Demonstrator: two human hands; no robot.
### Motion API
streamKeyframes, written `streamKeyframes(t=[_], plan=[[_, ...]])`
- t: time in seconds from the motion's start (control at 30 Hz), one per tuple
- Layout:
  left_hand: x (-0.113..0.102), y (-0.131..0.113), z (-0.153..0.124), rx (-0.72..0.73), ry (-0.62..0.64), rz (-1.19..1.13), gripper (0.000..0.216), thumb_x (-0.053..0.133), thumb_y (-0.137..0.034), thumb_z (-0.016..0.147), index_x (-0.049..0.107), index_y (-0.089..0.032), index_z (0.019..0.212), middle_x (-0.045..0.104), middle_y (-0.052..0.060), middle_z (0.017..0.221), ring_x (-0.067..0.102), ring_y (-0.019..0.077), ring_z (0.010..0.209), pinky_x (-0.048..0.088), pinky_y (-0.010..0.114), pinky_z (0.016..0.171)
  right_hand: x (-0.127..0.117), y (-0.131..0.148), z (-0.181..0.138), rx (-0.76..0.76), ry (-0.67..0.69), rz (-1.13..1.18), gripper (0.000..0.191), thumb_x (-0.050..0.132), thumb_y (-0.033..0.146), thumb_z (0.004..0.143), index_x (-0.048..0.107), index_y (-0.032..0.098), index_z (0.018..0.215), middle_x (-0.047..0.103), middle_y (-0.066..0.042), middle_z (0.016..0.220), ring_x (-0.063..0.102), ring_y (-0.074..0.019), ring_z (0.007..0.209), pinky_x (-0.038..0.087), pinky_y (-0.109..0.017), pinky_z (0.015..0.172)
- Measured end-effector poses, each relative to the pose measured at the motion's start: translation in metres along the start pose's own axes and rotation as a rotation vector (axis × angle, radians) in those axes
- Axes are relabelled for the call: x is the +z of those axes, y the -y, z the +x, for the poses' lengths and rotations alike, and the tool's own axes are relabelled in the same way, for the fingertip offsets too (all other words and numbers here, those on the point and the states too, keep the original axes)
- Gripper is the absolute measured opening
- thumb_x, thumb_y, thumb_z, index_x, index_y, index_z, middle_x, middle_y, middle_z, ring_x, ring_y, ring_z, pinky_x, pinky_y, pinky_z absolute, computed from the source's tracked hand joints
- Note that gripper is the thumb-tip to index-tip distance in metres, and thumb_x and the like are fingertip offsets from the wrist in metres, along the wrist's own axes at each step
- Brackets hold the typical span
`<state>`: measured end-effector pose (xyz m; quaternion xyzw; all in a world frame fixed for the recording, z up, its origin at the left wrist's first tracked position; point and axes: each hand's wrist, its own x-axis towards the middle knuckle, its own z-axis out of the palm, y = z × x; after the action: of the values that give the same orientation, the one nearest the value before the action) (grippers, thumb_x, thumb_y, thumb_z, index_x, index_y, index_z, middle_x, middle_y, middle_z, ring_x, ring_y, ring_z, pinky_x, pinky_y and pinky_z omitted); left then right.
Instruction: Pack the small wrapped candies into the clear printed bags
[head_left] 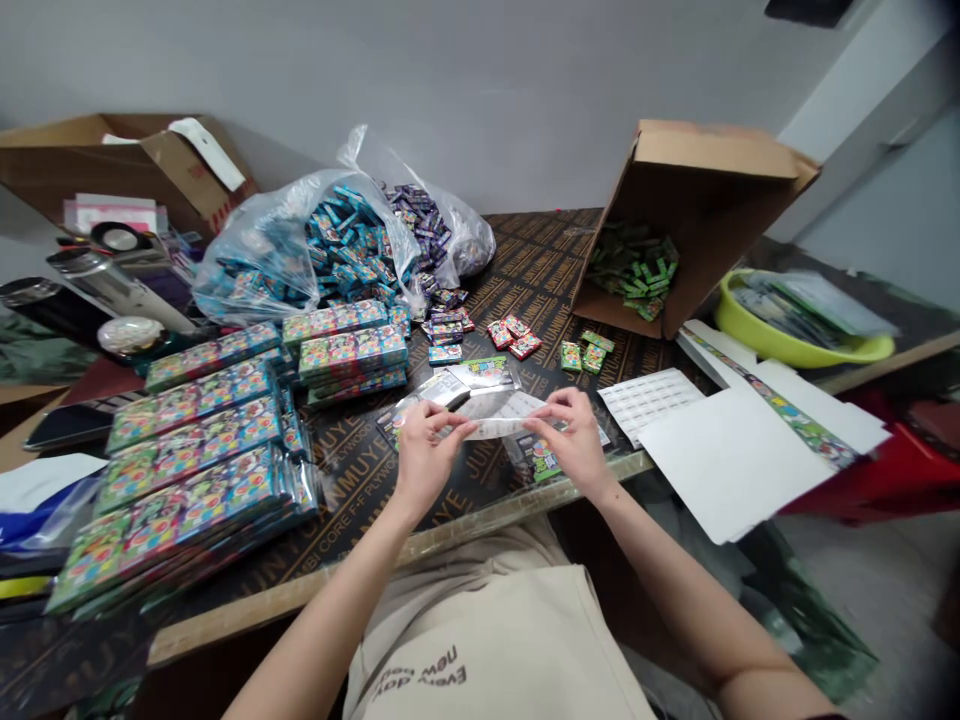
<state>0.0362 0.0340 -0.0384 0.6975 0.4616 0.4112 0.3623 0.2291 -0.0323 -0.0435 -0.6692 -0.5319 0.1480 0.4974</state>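
Observation:
Between my two hands a clear plastic bag [499, 428] is stretched just above the table's front edge. My left hand [431, 447] pinches one end of it between thumb and fingers. The other end is pinched in my right hand [574, 437]. Under and behind it lie flat clear bags with printed green headers [484, 372]. Past these are small loose packets: blue [445, 354], red [523, 346] and green [570, 356].
Bundled packets [195, 430] stand stacked at left. Clear bags of blue packets [337, 240] and purple packets [420, 220] lie behind. A cardboard box [697, 170] holds green packets. Sticker sheets [651, 402], white cards [739, 460] and a yellow basin [817, 345] are at right.

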Motion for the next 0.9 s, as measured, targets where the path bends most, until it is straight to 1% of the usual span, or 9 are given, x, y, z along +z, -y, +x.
streamKeyframes(t=[0.07,0.13,0.23,0.33,0.5,0.67,0.73,0.8,0.9], plan=[[-0.005,-0.006,0.002,0.042,0.03,0.021,0.017,0.064,-0.035,0.069,0.067,-0.018,0.065,0.057,0.002,0.077,0.052,0.0171,0.077,0.038,0.026,0.07,-0.006,0.006,0.003,-0.047,0.033,-0.044,0.023,0.063,0.041,0.071,0.066,0.019,0.065,0.059,-0.006,0.094,0.049,-0.022,0.093,0.039,-0.033,0.078],[-0.007,-0.007,0.006,-0.01,0.134,-0.051,0.02,0.06,-0.035,0.071,0.063,-0.016,0.064,0.055,0.001,0.069,0.05,0.0141,0.067,0.036,0.024,0.062,-0.007,0.006,0.007,0.026,0.211,0.078,0.028,0.056,0.043,0.077,0.062,0.017,0.067,0.058,-0.004,0.076,0.051,-0.017,0.075,0.039,-0.027,0.063],[-0.002,0.001,0.012,-0.171,0.268,-0.223,0.027,0.058,-0.039,0.07,0.057,-0.014,0.061,0.049,-0.002,0.053,0.043,0.0095,0.051,0.03,0.021,0.05,-0.002,-0.006,0.013,0.212,0.404,0.297,0.033,0.052,0.045,0.078,0.055,0.015,0.065,0.047,0.002,0.054,0.04,-0.0088,0.05,0.027,-0.02,0.045],[0.008,0.015,0.021,-0.311,0.357,-0.302,0.03,0.065,-0.042,0.062,0.057,-0.013,0.06,0.05,-0.003,0.05,0.041,0.0079,0.046,0.03,0.02,0.045,0.004,-0.022,0.021,0.299,0.425,0.331,0.034,0.056,0.045,0.074,0.055,0.013,0.062,0.045,0.003,0.051,0.036,-0.0065,0.046,0.023,-0.019,0.042],[0.031,0.04,0.035,-0.375,0.387,-0.29,0.032,0.075,-0.038,0.048,0.059,-0.011,0.055,0.052,-0.002,0.046,0.04,0.0065,0.041,0.029,0.019,0.04,0.005,-0.051,0.033,0.253,0.522,0.323,0.028,0.068,0.038,0.063,0.059,0.013,0.068,0.054,0.002,0.057,0.044,-0.0081,0.05,0.031,-0.019,0.045],[0.06,0.06,0.043,-0.414,0.398,-0.295,0.035,0.074,-0.042,0.047,0.058,-0.011,0.051,0.049,-0.002,0.041,0.04,0.0071,0.036,0.029,0.02,0.038,0.011,-0.091,0.044,0.273,0.508,0.229,0.039,0.053,0.05,0.072,0.058,0.012,0.067,0.053,0.0,0.054,0.046,-0.01,0.048,0.035,-0.02,0.045],[0.066,0.067,0.045,-0.42,0.38,-0.286,0.035,0.075,-0.042,0.047,0.057,-0.011,0.051,0.049,-0.002,0.041,0.039,0.0066,0.037,0.028,0.019,0.039,0.005,-0.107,0.051,0.276,0.514,0.208,0.04,0.051,0.051,0.073,0.06,0.012,0.075,0.058,-0.003,0.064,0.052,-0.0133,0.058,0.04,-0.023,0.052],[0.066,0.074,0.046,-0.424,0.355,-0.271,0.035,0.075,-0.042,0.047,0.058,-0.011,0.051,0.05,-0.002,0.042,0.039,0.0061,0.038,0.027,0.018,0.039,-0.009,-0.124,0.057,0.205,0.504,0.049,0.043,0.059,0.049,0.067,0.059,0.015,0.094,0.06,-0.008,0.092,0.055,-0.0202,0.085,0.043,-0.032,0.071],[0.057,0.082,0.048,-0.443,0.323,-0.244,0.035,0.074,-0.043,0.048,0.059,-0.012,0.054,0.052,-0.002,0.043,0.039,0.0061,0.039,0.026,0.018,0.039,-0.033,-0.146,0.058,0.056,0.535,-0.468,0.07,0.076,0.044,0.046,0.053,0.024,0.108,0.04,-0.013,0.127,0.031,-0.0318,0.12,0.028,-0.048,0.09]])
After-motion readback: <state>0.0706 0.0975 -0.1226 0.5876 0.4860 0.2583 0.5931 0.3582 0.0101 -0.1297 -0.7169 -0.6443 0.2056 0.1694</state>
